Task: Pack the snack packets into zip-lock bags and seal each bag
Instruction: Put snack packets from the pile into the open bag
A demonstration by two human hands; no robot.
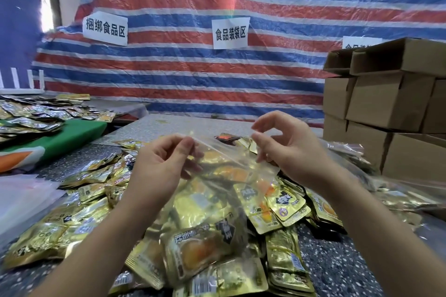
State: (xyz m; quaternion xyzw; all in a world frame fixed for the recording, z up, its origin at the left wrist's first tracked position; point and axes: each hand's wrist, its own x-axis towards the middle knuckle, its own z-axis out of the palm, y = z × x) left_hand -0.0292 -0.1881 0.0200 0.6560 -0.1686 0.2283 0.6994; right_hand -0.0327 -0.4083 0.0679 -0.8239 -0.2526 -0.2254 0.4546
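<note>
A clear zip-lock bag (212, 190) hangs in front of me over the table, with gold snack packets showing inside it. My left hand (159, 164) pinches the bag's top strip at its left end. My right hand (287, 149) pinches the same strip at the right end, with its upper fingers curled loosely above. A heap of loose gold snack packets (284, 202) covers the speckled table (350, 263) under and around the bag.
Stacked cardboard boxes (386, 101) stand at the right. Filled clear bags (398, 195) lie in front of them. A green cloth (72, 132) with more packets is at the left, and empty clear bags (21, 198) lie at the near left. A striped tarp with paper signs hangs behind.
</note>
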